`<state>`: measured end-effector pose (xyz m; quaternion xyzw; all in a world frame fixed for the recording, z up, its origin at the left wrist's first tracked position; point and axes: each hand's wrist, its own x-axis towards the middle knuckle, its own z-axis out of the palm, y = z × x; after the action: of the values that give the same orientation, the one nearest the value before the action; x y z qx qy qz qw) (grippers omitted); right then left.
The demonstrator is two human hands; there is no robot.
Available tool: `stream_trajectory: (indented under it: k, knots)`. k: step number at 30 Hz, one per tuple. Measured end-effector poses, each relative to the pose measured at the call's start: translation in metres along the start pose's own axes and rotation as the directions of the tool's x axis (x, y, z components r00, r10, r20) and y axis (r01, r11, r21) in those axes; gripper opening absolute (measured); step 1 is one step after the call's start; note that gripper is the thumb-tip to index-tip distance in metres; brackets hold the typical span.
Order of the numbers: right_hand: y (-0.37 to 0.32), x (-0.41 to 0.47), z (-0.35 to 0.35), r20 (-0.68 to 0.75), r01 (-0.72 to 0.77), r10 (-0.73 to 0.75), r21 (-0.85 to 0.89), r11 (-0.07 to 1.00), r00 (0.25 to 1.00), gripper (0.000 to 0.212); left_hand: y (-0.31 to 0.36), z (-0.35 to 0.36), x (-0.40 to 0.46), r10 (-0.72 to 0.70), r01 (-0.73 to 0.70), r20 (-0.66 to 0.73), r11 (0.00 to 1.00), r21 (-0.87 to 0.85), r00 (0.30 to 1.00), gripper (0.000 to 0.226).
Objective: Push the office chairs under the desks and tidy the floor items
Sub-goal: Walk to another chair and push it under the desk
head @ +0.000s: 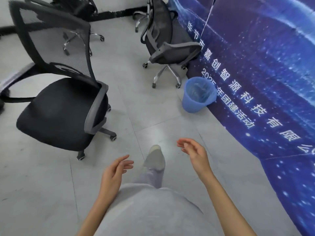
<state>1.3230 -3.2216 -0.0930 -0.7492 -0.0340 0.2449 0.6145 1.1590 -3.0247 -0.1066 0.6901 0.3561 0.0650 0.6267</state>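
At the left of the frame a black mesh-backed office chair (63, 106) stands on the grey tiled floor (42, 184), its seat turned toward the lower left and its grey armrests curving down either side. Behind it, in the upper left, the chrome base of another chair (80, 40) shows through the mesh — the rest of that chair is blurred and hard to make out. Low in the middle, the left hand (114, 174) hangs in the air with fingers loosely spread, holding nothing. Just right of it a foot in a grey shoe (156, 159) is set forward on the floor. The right hand (194, 152) hovers at about the same height, fingers relaxed and empty too. Upper middle, a third black chair (168, 48) stands with its back against a blue printed banner (264, 74) that fills the right side of the frame. A blue waste bin (197, 97) with a clear liner sits on the floor just beside that chair's wheels, touching the banner's edge.
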Motion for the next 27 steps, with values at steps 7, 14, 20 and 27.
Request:
stream_trajectory:
  k: [7, 14, 20, 27]
  knots:
    - [-0.033, 0.131, -0.026, -0.09, -0.132, 0.132, 0.011, 0.991, 0.987, 0.029, 0.129, 0.046, 0.199, 0.129, -0.133, 0.095, 0.99, 0.037, 0.987, 0.031]
    - [-0.09, 0.295, -0.022, -0.063, -0.126, 0.128, 0.036, 0.991, 0.99, 0.032, 0.223, 0.066, 0.369, 0.212, -0.219, 0.114, 0.974, 0.055, 0.971, 0.031]
    - [-0.153, 0.494, 0.037, 0.226, -0.061, 0.086, -0.115, 0.992, 0.97, 0.03, 0.24, 0.051, 0.481, 0.076, -0.081, -0.144, 0.996, -0.027, 0.987, 0.032]
    - [-0.293, 0.666, 0.158, 0.607, 0.147, -0.017, -0.165, 0.975, 0.794, 0.025, 0.251, 0.014, 0.537, -0.163, 0.058, -0.524, 0.976, -0.21, 0.836, 0.028]
